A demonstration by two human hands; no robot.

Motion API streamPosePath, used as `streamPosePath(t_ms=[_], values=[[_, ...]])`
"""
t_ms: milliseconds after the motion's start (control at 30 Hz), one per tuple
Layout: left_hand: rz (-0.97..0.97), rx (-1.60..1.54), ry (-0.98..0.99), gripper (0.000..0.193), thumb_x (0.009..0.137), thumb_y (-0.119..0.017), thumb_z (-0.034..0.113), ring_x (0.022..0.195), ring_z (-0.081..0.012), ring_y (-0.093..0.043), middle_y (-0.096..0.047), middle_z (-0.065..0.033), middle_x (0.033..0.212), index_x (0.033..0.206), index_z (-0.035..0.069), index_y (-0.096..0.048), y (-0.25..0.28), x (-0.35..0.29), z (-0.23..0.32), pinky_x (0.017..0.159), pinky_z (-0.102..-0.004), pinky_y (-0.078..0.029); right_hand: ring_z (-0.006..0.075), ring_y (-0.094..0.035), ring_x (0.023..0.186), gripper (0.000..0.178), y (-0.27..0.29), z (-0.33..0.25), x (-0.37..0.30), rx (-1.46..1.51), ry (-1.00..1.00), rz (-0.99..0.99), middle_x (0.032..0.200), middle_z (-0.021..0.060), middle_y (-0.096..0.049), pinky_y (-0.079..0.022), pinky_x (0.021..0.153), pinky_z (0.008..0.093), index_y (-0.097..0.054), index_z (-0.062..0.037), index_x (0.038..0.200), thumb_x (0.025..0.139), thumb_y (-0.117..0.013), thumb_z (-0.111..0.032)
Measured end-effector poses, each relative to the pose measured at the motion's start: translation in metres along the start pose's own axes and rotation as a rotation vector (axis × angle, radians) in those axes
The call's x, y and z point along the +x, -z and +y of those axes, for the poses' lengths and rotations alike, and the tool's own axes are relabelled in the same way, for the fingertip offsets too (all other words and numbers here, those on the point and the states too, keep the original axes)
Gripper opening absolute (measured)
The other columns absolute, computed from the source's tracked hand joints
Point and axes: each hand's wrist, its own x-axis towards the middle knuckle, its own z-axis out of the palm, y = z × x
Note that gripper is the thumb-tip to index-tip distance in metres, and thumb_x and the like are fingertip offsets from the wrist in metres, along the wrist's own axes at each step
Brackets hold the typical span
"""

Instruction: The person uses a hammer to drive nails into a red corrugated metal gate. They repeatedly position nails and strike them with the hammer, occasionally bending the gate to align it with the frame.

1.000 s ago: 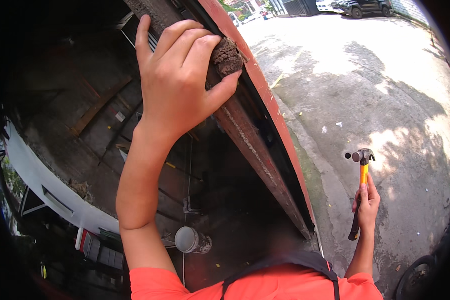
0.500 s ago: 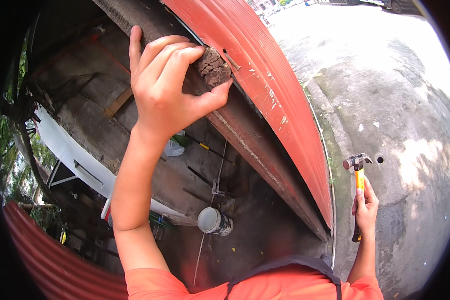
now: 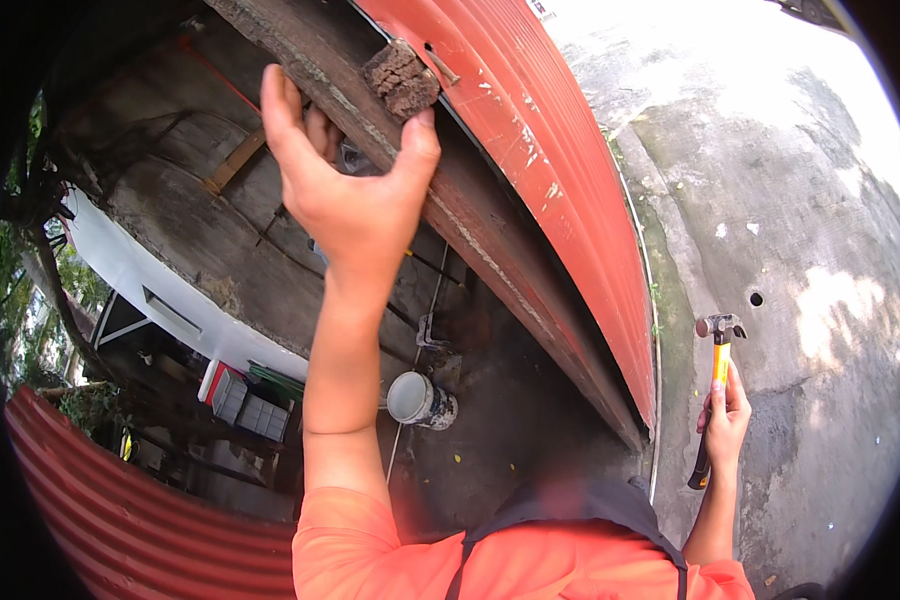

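Observation:
A rough, cracked brown block [image 3: 402,78] sits between the rusty metal beam [image 3: 470,212] and the red corrugated sheet [image 3: 542,165]. Just beside it, a nail [image 3: 444,68] sticks out of the sheet. My left hand [image 3: 355,205] is at the beam's edge, its thumb tip at the block's lower end. The fingers are spread away from the thumb on the beam's other side, the index nearly straight and the others partly curled. Lower right, my right hand [image 3: 727,420] grips a claw hammer [image 3: 720,365] by its yellow and black handle, head upward.
Below the beam stands a white bucket [image 3: 410,398] on the dark floor. A grey crate [image 3: 260,410] lies left of it, near a white curved panel [image 3: 170,300]. More red corrugated sheeting [image 3: 140,510] is at lower left. Concrete ground [image 3: 700,210] with a small hole [image 3: 756,299] stretches right.
My left hand has let go of the block and slid down to the beam's edge. The block stays beside the nail. My right hand still holds the hammer, now tilted slightly more.

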Motion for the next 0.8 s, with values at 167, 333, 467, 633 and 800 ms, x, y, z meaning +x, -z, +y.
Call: streamPosePath(t_ms=[167,333,467,633,800], values=[[-0.059,0.077,-0.106,0.11,0.075,-0.095,0.019,0.121,-0.0303,-0.064,-0.058,-0.0283,0.136,0.156,-0.006,-0.025,0.007,0.013,-0.008,0.104,-0.0389,-0.052,0.0034,-0.046,0.048,0.046,0.012,0.005,-0.007,-0.041,-0.024,0.001,0.069,-0.0043,-0.049,-0.037,0.043,0.0223,-0.05,-0.0061,0.152,0.107,-0.056,-0.018],[-0.05,0.073,-0.114,0.099,0.075,-0.094,0.017,0.118,-0.0278,-0.065,-0.06,-0.0252,0.131,0.149,-0.003,-0.033,0.006,0.011,-0.011,0.102,-0.0367,-0.053,0.0034,-0.046,0.049,0.046,0.02,0.002,-0.012,-0.085,-0.034,-0.016,0.07,-0.0043,-0.05,-0.036,0.043,0.0223,-0.051,-0.0075,0.152,0.107,-0.057,-0.019],[-0.129,0.094,-0.152,0.097,0.075,-0.093,0.014,0.113,-0.0262,-0.066,-0.055,-0.0231,0.134,0.148,-0.002,-0.032,0.017,0.015,-0.02,0.099,-0.035,-0.054,0.0034,-0.046,0.049,0.047,0.027,0.002,-0.013,-0.122,-0.03,0.007,0.067,-0.0048,-0.049,-0.035,0.043,0.0226,-0.051,-0.0071,0.152,0.107,-0.058,-0.019],[-0.017,-0.198,0.076,0.1,0.079,-0.088,0.009,0.115,-0.0276,-0.064,-0.043,-0.0239,0.144,0.152,-0.001,-0.02,-0.013,0.005,-0.01,0.097,-0.0361,-0.055,0.0036,-0.046,0.048,0.047,0.028,-0.02,-0.013,-0.15,-0.008,0.036,0.067,-0.0049,-0.049,-0.037,0.042,0.0232,-0.051,-0.0066,0.152,0.106,-0.059,-0.018],[0.034,-0.206,0.083,0.099,0.084,-0.085,0.012,0.113,-0.0248,-0.066,-0.059,-0.0237,0.132,0.157,-0.002,-0.02,-0.02,-0.007,-0.018,0.095,-0.0336,-0.054,0.0037,-0.047,0.048,0.046,0.019,-0.029,-0.061,-0.16,-0.015,0.096,0.069,-0.0041,-0.051,-0.038,0.043,0.0231,-0.053,-0.0066,0.15,0.106,-0.06,-0.016]])
